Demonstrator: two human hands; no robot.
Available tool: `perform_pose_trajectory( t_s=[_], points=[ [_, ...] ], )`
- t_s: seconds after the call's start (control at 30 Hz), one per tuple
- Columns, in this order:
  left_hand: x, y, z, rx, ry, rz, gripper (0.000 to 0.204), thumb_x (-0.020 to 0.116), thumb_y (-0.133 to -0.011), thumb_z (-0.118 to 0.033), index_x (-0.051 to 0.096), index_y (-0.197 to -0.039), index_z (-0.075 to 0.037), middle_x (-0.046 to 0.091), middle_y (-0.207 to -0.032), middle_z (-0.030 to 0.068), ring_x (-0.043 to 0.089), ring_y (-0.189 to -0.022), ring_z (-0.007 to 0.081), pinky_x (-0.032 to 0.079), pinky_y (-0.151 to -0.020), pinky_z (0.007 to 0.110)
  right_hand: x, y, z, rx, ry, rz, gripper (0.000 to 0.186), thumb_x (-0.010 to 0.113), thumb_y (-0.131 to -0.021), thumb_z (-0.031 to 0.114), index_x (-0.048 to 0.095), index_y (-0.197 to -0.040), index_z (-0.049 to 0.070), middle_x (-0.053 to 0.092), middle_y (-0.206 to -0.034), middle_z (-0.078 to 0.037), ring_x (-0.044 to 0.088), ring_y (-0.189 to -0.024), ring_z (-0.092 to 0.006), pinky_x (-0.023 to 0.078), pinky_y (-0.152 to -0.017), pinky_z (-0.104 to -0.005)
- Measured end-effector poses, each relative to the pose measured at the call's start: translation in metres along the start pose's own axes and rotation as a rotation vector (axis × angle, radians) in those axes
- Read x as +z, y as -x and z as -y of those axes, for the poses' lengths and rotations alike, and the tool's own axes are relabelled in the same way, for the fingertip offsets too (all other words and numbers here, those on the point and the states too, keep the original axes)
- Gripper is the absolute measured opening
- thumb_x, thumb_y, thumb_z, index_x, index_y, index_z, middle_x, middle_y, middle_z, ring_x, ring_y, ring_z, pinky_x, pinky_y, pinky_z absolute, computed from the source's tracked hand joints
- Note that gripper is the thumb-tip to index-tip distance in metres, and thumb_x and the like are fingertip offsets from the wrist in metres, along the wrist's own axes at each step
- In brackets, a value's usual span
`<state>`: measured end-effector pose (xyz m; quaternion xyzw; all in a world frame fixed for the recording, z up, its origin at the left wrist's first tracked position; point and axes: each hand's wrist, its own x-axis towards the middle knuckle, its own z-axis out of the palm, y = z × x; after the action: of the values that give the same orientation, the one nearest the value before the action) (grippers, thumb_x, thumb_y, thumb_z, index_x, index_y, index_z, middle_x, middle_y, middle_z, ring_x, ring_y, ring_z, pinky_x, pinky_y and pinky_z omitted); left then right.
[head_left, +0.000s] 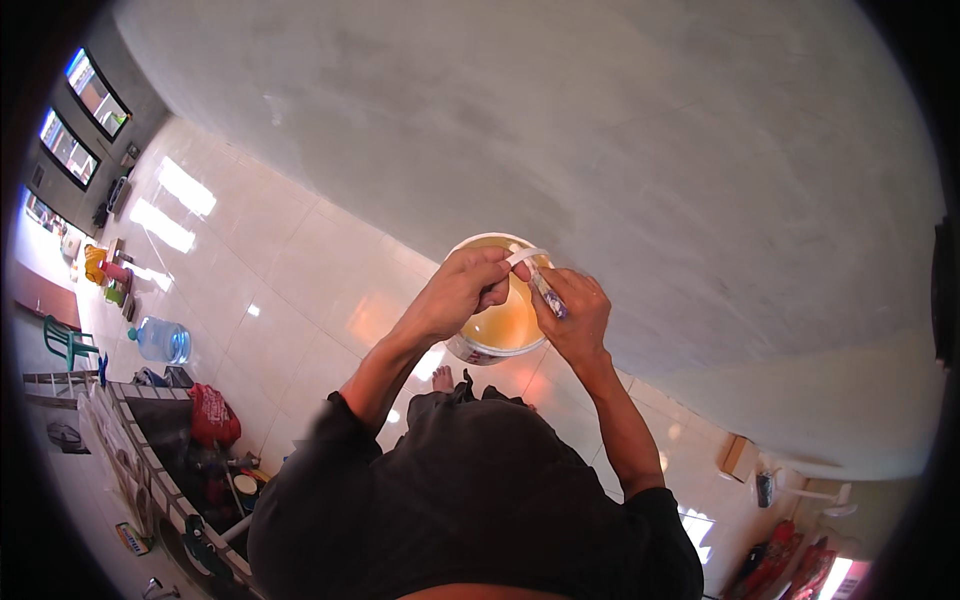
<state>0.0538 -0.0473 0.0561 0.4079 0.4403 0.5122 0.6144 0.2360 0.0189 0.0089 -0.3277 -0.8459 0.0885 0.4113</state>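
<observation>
Above a white bucket (466, 347), both my hands are close together and closed. My left hand (466, 287) pinches a narrow white strip (527, 254), which bends in an arc toward the right. In my right hand (578, 318) is a small elongated piece, white with dark purple marks (551, 298), that meets the strip. Its exact kind is too small to tell. Yellowish liquid (508, 322) shows inside the bucket beneath my hands, and my fingers are apart from it.
A grey plastered wall (640, 150) rises just beyond the bucket. On the shiny tiled floor (290, 290) at left lie a blue water jug (162, 341) and a red bag (212, 416), with a green chair (70, 341) behind. A cardboard box (739, 457) stands at right.
</observation>
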Motion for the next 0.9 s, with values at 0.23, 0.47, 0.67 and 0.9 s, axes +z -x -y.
perform_pose_trajectory(
  t_s=[0.23,0.47,0.67,0.9],
  points=[
    [-0.002,-0.004,0.005,0.022,0.034,0.032,0.025,0.041,-0.096,-0.015,0.061,-0.096,-0.001,0.038,-0.056,-0.0066,0.028,-0.048,0.0028,0.023,-0.046,0.019,-0.004,0.008,0.022,0.642,-0.588,0.258,0.017,0.074,-0.075,0.015,0.069,-0.082,0.001,0.069,-0.074,-0.009,0.066,-0.066,-0.0149,0.05,-0.063,-0.0288],
    [-0.001,-0.001,0.006,0.034,-0.003,0.03,0.024,0.041,-0.095,-0.015,0.06,-0.095,-0.001,0.038,-0.056,-0.0066,0.029,-0.048,0.0031,0.023,-0.046,0.02,0.007,0.018,0.019,0.644,-0.745,0.2,0.018,0.074,-0.076,0.015,0.069,-0.086,0.0,0.069,-0.075,-0.009,0.066,-0.068,-0.0136,0.05,-0.064,-0.0278],
    [-0.001,-0.001,0.007,0.064,-0.075,0.04,0.024,0.04,-0.097,-0.015,0.061,-0.098,-0.002,0.04,-0.059,-0.0062,0.031,-0.051,0.0036,0.024,-0.047,0.02,0.011,0.023,0.001,0.17,-0.096,-0.185,0.018,0.075,-0.076,0.012,0.071,-0.09,0.002,0.068,-0.072,-0.01,0.063,-0.065,-0.011,0.051,-0.061,-0.0281],
    [-0.017,-0.017,0.025,0.06,0.076,0.003,0.022,0.04,-0.094,-0.01,0.058,-0.095,0.003,0.038,-0.057,-0.0041,0.031,-0.05,0.0057,0.024,-0.046,0.021,-0.038,0.035,-0.004,0.55,-0.569,-0.006,0.014,0.072,-0.08,0.015,0.072,-0.087,0.002,0.07,-0.075,-0.008,0.066,-0.065,-0.0147,0.052,-0.062,-0.0297]
  ],
)
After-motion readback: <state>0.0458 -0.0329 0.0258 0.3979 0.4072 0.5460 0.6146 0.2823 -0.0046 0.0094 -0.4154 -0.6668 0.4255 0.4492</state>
